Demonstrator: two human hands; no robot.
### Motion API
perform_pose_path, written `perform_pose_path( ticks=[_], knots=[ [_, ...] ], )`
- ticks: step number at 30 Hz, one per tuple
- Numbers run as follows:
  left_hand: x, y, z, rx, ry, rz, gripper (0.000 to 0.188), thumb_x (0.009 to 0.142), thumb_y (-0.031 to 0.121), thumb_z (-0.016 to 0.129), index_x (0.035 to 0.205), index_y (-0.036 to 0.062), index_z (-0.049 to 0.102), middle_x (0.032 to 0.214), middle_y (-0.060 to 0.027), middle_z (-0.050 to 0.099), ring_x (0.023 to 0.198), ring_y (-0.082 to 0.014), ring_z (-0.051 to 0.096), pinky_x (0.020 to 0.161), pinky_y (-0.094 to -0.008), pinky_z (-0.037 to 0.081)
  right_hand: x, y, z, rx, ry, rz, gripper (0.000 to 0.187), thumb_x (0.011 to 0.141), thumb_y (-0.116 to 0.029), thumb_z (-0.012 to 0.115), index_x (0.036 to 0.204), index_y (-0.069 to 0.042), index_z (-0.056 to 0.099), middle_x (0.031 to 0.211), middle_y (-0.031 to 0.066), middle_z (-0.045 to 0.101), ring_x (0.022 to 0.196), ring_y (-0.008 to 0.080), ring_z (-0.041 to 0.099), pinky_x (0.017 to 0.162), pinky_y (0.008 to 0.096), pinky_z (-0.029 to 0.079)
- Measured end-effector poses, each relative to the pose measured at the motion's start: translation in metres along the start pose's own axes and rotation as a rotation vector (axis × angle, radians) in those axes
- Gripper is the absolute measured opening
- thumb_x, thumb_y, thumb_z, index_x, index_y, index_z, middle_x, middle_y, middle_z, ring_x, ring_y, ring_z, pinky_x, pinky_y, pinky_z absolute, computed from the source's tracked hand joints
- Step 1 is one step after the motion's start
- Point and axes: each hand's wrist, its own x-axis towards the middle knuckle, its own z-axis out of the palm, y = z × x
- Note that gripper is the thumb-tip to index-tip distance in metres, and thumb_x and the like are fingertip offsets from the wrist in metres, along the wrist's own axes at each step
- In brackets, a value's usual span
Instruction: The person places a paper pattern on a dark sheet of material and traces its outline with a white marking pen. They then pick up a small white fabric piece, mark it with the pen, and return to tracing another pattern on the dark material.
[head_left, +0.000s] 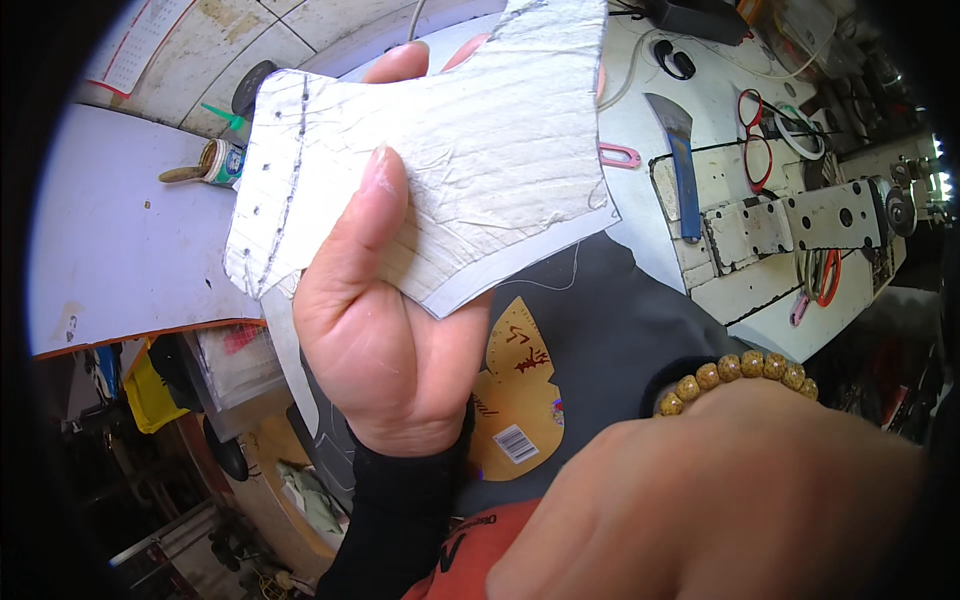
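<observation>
My left hand (370, 340) comes up from a black sleeve, palm toward me, gripping a white, wrinkled sheet-like cut piece (480, 150). The thumb presses on its near face and fingertips show behind its upper edge. A dark drawn line and several small dots or holes run along the piece's left end; a smooth pale strip borders its lower right edge, where a loose thread hangs. Below it, a tan card shape (515, 420) with a barcode lies on dark grey material (610, 330). My right hand (700, 500) is close and blurred at lower right, beneath a beaded bracelet (745, 372); its fingers are hidden.
On the white worktop to the right lie a blue-handled knife (682, 165), two red loops (757, 160) and red-handled scissors (829, 278), beside a metal machine plate (835, 215). An open pot (222, 162) with a brush stands on the left tabletop (130, 230).
</observation>
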Motion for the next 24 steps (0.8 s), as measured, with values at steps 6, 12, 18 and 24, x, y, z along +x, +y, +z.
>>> perform_pose_path(
  ticks=[6, 12, 18, 24],
  knots=[
    [0.0, -0.001, -0.003, 0.034, 0.055, 0.027, 0.056, 0.102, 0.016, 0.049, 0.154, 0.0061, 0.032, 0.155, -0.0187, 0.04, 0.144, -0.0345, 0.039, 0.116, -0.0577, 0.035, -0.002, 0.0, -0.003, 0.006, -0.014, 0.014, 0.043, 0.098, -0.041, 0.052, 0.095, -0.001, 0.065, 0.075, 0.0072, 0.061, 0.061, 0.0155, 0.058, 0.053, 0.0261, 0.043],
    [-0.001, -0.005, -0.001, -0.113, 0.126, 0.089, 0.055, 0.103, 0.015, 0.047, 0.154, 0.0062, 0.031, 0.155, -0.0204, 0.039, 0.142, -0.0353, 0.042, 0.113, -0.0584, 0.039, -0.001, -0.003, -0.008, -0.008, -0.037, 0.028, 0.04, 0.097, -0.04, 0.053, 0.095, -0.001, 0.065, 0.075, 0.0071, 0.061, 0.062, 0.0161, 0.058, 0.053, 0.0266, 0.043],
    [0.002, -0.003, 0.0, 0.038, -0.009, 0.057, 0.053, 0.101, 0.013, 0.049, 0.151, 0.001, 0.035, 0.152, -0.0212, 0.042, 0.141, -0.0345, 0.043, 0.117, -0.0538, 0.036, 0.002, 0.001, -0.003, 0.021, -0.048, 0.024, 0.038, 0.096, -0.038, 0.053, 0.095, -0.002, 0.065, 0.075, 0.007, 0.061, 0.062, 0.0167, 0.059, 0.054, 0.0271, 0.043],
    [-0.018, -0.038, 0.02, -0.268, 0.142, -0.09, 0.039, 0.097, 0.002, 0.054, 0.136, -0.0028, 0.05, 0.129, -0.012, 0.06, 0.12, -0.0223, 0.057, 0.105, -0.0351, 0.044, 0.005, 0.011, 0.022, 0.132, -0.098, 0.039, 0.036, 0.096, -0.037, 0.054, 0.095, -0.002, 0.064, 0.074, 0.0069, 0.06, 0.062, 0.0173, 0.059, 0.054, 0.0277, 0.044]
  ],
)
